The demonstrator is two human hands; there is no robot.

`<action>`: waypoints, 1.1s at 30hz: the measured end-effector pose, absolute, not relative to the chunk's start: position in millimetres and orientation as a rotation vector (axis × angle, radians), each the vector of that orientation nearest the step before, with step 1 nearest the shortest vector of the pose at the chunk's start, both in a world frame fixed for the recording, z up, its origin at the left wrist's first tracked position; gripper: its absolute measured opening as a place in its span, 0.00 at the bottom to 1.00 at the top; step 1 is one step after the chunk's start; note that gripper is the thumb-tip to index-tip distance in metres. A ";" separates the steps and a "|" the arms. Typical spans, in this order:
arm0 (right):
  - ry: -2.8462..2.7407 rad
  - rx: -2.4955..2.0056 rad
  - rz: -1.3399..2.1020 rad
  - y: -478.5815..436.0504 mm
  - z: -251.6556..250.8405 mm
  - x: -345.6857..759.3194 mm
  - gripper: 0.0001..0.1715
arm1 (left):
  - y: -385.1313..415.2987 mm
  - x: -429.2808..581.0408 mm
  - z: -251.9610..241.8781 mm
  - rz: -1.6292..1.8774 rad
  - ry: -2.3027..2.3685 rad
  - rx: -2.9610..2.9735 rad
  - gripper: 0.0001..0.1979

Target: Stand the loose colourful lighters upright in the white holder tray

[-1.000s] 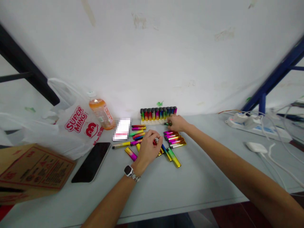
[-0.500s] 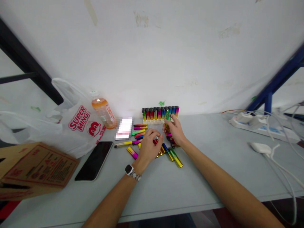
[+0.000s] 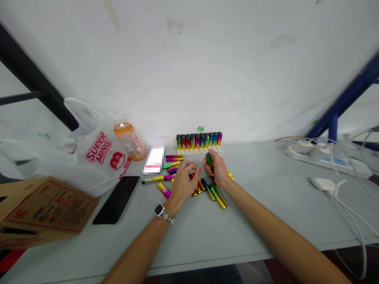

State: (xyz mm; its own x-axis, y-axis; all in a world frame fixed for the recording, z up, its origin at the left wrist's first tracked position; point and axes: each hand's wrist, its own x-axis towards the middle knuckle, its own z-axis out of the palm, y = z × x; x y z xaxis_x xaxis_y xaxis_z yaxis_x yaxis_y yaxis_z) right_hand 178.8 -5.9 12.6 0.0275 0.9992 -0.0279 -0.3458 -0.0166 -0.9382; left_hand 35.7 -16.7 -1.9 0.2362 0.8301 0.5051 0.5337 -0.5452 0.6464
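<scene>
Several shiny rainbow-coloured lighters [image 3: 173, 162] lie scattered on the grey table [image 3: 225, 228]. More stand upright in a white rack [image 3: 199, 150] against the wall. My right hand [image 3: 217, 170] is closed round a green lighter [image 3: 209, 158], held upright above the pile, a little in front of the rack. My left hand [image 3: 183, 182], with a watch on the wrist, rests on the pile with its fingers pinched on a reddish lighter [image 3: 193, 176].
A black phone [image 3: 116, 200] lies to the left. Behind it are an orange drink bottle [image 3: 128, 141], a white plastic bag [image 3: 94, 156] and a cardboard box [image 3: 44, 209]. At the right are a power strip [image 3: 324, 157], a white charger [image 3: 322, 184] and cables.
My right hand left the rack and drew back toward me, now holding a green lighter upright over the pile. My left hand stayed on the pile.
</scene>
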 end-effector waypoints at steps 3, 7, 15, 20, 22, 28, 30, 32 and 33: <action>-0.874 -1.022 1.342 -8.6 16.7 176.4 0.28 | -17.1 35.6 -1.3 1.218 1.251 2.179 0.09; -0.854 -1.087 1.266 -11.5 18.0 174.5 0.25 | -17.8 35.2 -0.7 1.233 1.232 2.182 0.09; -0.842 -1.077 1.273 -13.2 15.6 171.8 0.25 | -17.7 34.9 0.5 1.236 1.236 2.174 0.10; -0.872 -0.935 1.419 -12.9 15.9 172.7 0.36 | -18.7 34.7 2.0 1.238 1.236 2.177 0.10; -0.893 -0.888 1.394 -11.7 15.3 172.4 0.36 | -18.7 34.6 2.3 1.242 1.236 2.176 0.09; -1.009 -0.847 1.272 -10.0 12.9 171.3 0.25 | -18.2 34.0 4.2 1.253 1.225 2.171 0.10; -1.040 -0.899 1.247 -11.3 11.7 172.0 0.26 | -18.1 33.7 5.0 1.261 1.238 2.162 0.10; -1.089 -0.985 1.157 -13.2 10.4 173.0 0.26 | -18.0 33.5 5.4 1.270 1.251 2.155 0.10; -1.134 -1.033 1.072 -14.4 10.0 173.5 0.25 | -18.0 33.4 5.4 1.272 1.251 2.155 0.10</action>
State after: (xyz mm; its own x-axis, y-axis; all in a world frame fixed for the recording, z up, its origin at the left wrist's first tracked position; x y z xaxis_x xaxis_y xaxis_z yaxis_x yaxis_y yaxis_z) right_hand 173.5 -14.4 10.0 0.0990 0.9806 0.1692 -0.1140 0.1801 -0.9770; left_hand 33.4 -18.0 5.4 0.2106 0.8220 0.5291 0.5154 -0.5533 0.6544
